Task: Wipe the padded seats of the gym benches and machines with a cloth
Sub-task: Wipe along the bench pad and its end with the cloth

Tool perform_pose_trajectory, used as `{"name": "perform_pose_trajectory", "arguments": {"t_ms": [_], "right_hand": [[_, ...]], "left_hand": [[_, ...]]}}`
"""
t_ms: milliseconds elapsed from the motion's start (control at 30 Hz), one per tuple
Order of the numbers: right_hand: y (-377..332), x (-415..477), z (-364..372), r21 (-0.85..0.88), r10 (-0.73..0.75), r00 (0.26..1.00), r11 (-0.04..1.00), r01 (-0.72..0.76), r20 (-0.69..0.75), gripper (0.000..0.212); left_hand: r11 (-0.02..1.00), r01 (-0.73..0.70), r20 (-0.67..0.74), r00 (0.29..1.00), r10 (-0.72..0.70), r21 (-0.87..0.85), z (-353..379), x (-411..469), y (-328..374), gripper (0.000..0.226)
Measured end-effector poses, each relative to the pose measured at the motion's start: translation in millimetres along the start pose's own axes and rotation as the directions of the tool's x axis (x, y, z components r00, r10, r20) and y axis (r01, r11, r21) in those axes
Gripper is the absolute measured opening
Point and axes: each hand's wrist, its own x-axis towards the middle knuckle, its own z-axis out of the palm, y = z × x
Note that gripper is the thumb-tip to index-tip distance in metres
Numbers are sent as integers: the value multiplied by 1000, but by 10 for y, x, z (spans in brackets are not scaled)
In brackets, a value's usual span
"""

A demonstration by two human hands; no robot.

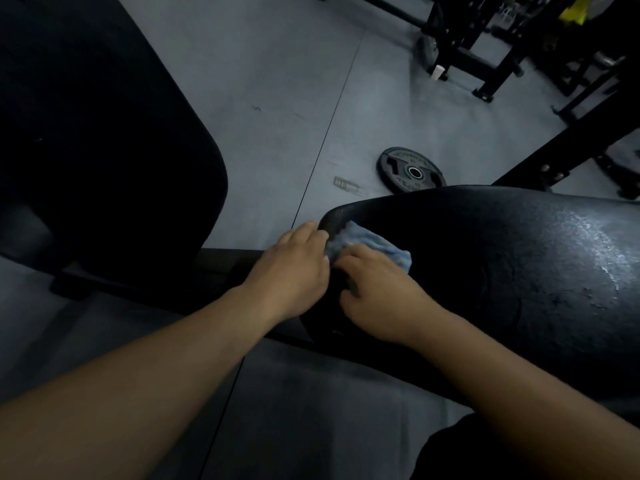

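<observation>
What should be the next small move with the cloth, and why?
Probably slide the cloth rightward along the seat: the left hand and right hand hold it at the seat's left end, and most of the padding lies to its right.

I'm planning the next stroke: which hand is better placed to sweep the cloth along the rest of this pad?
Probably right. The right hand holds the cloth on the pad, which stretches to its side; the left hand holds the cloth's edge at the pad's left tip.
</observation>
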Motion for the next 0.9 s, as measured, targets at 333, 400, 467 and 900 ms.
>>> {"name": "perform_pose_trajectory", "arguments": {"t_ms": [333,400,467,900], "right_hand": [[173,648,-162,-258,322,922,892,-372,-217,34],[61,455,34,-351,101,985,925,-145,-142,37],[91,117,93,-323,17,998,946,-36,-62,49],[123,-794,-49,-386,82,995,921,-56,51,72]], "left_hand": [[999,-44,71,997,42,24,54,-19,220,48],[999,-20,56,998,18,36,47,-6,219,48],[999,-6,46,999,4,51,61,13,192,52],[993,-105,62,993,102,57,83,7,160,59]]}}
